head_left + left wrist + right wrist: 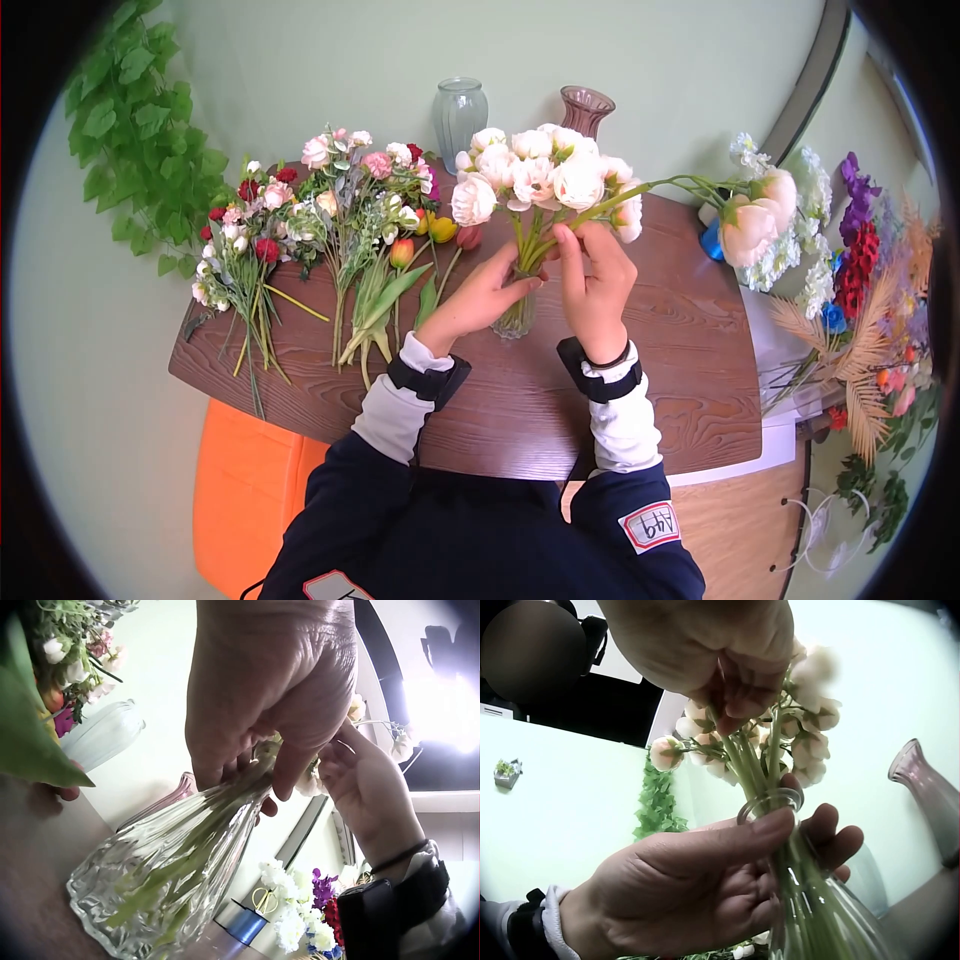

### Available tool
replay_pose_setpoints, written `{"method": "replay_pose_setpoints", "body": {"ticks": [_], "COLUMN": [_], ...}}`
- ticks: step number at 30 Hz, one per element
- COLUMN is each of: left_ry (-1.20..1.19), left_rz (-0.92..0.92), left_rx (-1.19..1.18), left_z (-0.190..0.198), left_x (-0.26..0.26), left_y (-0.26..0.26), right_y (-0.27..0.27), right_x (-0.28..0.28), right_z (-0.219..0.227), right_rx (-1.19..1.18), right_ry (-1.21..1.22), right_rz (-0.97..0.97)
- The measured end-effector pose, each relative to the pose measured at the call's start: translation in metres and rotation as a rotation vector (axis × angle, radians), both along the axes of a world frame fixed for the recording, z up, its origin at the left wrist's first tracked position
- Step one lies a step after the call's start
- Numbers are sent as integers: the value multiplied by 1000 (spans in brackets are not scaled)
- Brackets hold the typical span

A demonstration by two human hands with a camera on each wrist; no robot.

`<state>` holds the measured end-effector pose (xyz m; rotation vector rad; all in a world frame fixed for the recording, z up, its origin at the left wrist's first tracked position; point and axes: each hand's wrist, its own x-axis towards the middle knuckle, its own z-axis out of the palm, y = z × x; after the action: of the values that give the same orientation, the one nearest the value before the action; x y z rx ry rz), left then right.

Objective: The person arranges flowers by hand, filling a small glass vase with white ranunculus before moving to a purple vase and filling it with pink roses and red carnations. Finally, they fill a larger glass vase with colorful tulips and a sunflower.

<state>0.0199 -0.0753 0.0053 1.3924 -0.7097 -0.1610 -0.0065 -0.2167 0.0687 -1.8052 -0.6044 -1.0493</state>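
My left hand (485,300) curls its fingers and thumb round the neck of a clear glass vase (161,877), as the right wrist view shows. Green stems run down inside the vase, and a bunch of white, peony-like flowers (540,170) spreads above its rim (780,796). Just over the rim, my right hand (598,285) pinches a green flower stem (625,200) between thumb and fingers. This stem leans far to the right and ends in large pale blooms (750,225). In the right wrist view my right fingertips are partly hidden behind the hand.
Cut mixed flowers (330,220) and tulips (402,253) lie on the left of the brown table (690,390). A clear vase (461,115) and a purplish vase (586,110) stand at the back. Blue ribbon (246,924) and more flowers (858,270) are on the right.
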Motion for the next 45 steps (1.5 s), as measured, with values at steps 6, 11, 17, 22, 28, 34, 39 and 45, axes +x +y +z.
{"method": "replay_pose_setpoints", "body": {"ticks": [6, 11, 17, 22, 28, 34, 39, 45], "left_ry": [-49, -27, -42, -44, -44, -41, -30, -18], "left_rz": [37, 44, 25, 37, 36, 15, -4, -16], "left_rx": [3, -20, -8, -40, -52, -22, -39, -37], "left_z": [-6, -3, -4, 0, 1, -1, -2, -1], "left_x": [3, 1, 1, -2, -3, -1, 1, -1], "left_y": [-1, -2, 0, -3, -3, -1, -2, -1], "right_y": [-7, -10, -11, -8, -4, -4, -8, -6], "right_x": [4, 3, 1, -5, -1, 4, 7, 7], "right_z": [1, 3, 6, 12, 6, 3, 0, -1], "right_rx": [-11, 1, -1, -21, -29, -30, -41, -15], "right_ry": [7, 47, 128, 187, 118, 88, 101, 91], "right_rz": [-54, -26, 4, 112, 56, 4, -2, 26]}}
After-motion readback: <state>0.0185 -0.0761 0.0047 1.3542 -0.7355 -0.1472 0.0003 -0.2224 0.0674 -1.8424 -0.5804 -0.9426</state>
